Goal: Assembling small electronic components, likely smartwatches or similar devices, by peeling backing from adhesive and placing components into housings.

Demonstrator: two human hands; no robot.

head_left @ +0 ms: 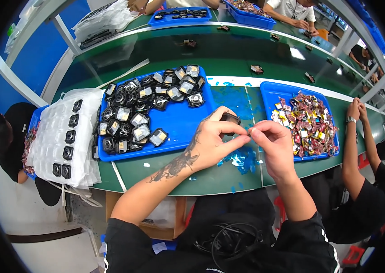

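Note:
My left hand (217, 141) is closed around a small black housing (230, 118), which shows above my fingers. Its thumb and forefinger meet the fingertips of my right hand (272, 143), which is closed in a pinch. Whatever lies between the right fingertips is too small to make out. Left of my hands, a blue tray (181, 125) carries many black housings (140, 119) with clear or pale faces, piled at its far and left sides. Blue film scraps (243, 161) lie on the green table just below my hands.
On the right, another blue tray (265, 91) holds a heap of small pink, yellow and white parts (304, 125). Stacked white plastic trays (51, 136) at the left carry several black housings. Beyond, small parts sit on a green belt (219, 54); other people work around the table.

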